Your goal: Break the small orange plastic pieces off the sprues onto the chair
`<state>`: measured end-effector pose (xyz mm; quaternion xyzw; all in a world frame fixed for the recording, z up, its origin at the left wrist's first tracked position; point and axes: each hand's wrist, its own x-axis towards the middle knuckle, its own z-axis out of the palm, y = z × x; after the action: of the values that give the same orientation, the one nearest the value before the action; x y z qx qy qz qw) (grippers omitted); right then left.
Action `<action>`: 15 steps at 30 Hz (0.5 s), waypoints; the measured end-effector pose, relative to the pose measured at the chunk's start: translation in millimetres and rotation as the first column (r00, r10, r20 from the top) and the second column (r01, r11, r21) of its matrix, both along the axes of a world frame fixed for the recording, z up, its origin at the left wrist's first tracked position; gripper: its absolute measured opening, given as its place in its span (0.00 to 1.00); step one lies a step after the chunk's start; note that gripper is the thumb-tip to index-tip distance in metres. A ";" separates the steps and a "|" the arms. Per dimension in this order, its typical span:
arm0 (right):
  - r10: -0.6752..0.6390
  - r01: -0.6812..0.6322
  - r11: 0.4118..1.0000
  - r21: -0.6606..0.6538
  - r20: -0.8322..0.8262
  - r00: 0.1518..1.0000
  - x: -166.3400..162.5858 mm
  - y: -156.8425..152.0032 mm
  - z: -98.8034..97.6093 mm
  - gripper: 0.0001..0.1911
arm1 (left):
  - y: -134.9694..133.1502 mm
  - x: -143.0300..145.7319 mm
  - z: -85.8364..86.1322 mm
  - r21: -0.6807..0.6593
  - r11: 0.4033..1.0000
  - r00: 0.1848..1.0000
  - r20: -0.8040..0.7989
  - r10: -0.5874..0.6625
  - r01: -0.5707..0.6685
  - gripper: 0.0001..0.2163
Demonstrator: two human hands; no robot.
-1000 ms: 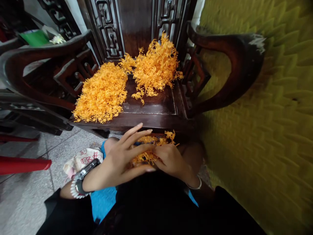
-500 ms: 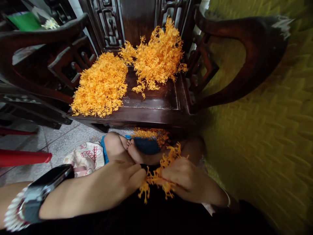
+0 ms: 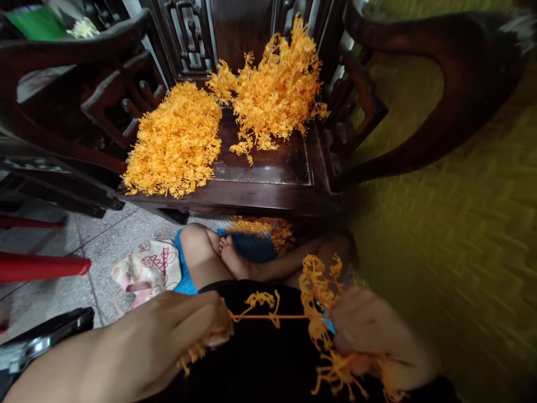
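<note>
Strand runs taut between left hand and right hand, both clenched on it, apparently being stretched; further pulling calls for even tension.

Left hand is covering the stretch of orange strand inside its grip. Right hand is blurring and masking more of that strand. The picture's left edge is cropping the watch and red leg. Wooden chair is partly concealing orange bits beneath; its right armrest is blurring.
</note>
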<state>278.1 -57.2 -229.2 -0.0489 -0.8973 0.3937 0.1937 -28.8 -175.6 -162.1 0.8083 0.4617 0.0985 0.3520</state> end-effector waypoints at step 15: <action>-0.272 0.291 0.942 -0.169 0.126 0.954 -53.6 18.3 -14.8 0.29 | 40.1 -7.8 -23.9 -0.198 0.936 0.956 -0.022 0.292 -0.291 0.11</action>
<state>224.5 -38.9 -244.0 -0.2145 -0.8489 0.4410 0.1972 -36.6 -135.4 -186.0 0.6913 0.5825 0.1059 0.4142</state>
